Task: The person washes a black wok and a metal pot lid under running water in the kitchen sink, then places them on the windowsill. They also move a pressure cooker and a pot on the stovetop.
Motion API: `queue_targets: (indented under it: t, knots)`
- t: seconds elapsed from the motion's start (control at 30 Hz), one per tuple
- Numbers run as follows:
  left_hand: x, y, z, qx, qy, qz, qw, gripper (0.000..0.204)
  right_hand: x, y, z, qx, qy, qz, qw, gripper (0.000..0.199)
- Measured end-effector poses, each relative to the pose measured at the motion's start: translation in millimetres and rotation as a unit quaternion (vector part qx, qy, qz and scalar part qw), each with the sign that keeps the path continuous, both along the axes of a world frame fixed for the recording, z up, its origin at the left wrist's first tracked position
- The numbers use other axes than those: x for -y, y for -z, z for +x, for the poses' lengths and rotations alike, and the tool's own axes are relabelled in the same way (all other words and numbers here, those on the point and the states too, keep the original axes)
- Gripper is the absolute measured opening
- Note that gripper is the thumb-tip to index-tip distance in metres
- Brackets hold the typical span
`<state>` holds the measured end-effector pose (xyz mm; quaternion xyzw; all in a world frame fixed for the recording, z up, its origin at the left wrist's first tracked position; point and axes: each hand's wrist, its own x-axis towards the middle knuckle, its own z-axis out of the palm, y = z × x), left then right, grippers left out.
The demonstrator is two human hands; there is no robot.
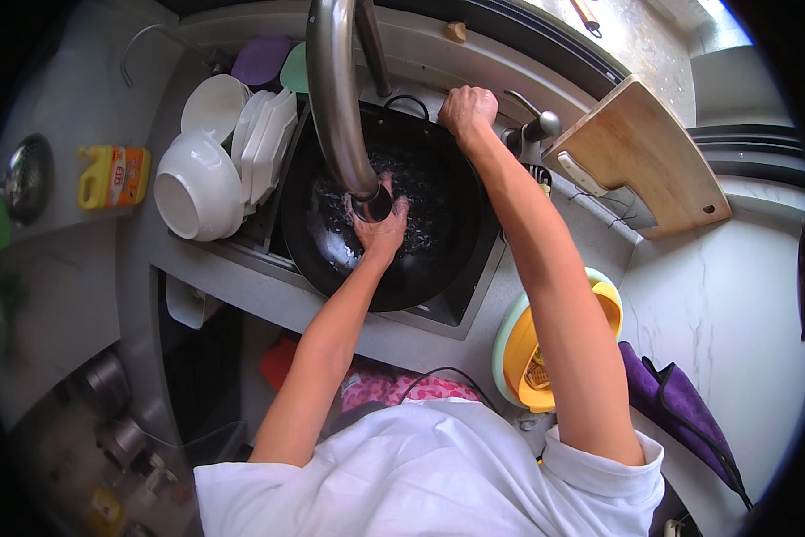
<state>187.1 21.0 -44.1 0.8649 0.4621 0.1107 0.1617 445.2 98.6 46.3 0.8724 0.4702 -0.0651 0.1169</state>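
A black wok [456,206] sits in the sink with rippling water in it. Over it curves a metal faucet [335,98], its spout end hiding part of my left hand [380,231]. That hand is low inside the wok, wet, with the visible fingers apart; I make out nothing held in it. Beyond the wok's far right rim, my right hand [468,109] is curled closed at the back of the sink. Whatever its fingers close on is hidden. Left of it shows the wok's loop handle [408,100], and to its right a metal soap-pump-like fitting [538,127].
White bowls [196,192] and plates [272,134] stand left of the wok. A yellow bottle [114,177] is farther left. At right are a wooden cutting board [653,152], a knife [599,183], a yellow basket [520,358] under my right arm, and a purple cloth [675,403].
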Motion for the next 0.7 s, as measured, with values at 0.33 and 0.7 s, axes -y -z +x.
queue_targets:
  t: [0.33, 0.7]
  knots:
    - [-5, -5, -25, -0.025, 0.121, -0.002, 0.992, 0.059, -23, -20, -11, -0.062, 0.215, -0.056, 0.973, 0.029]
    - [-19, -26, -17, -0.092, 0.251, -0.030, 0.963, 0.058, 20, 38, 37, 0.049, -0.043, 0.033, 0.997, 0.030]
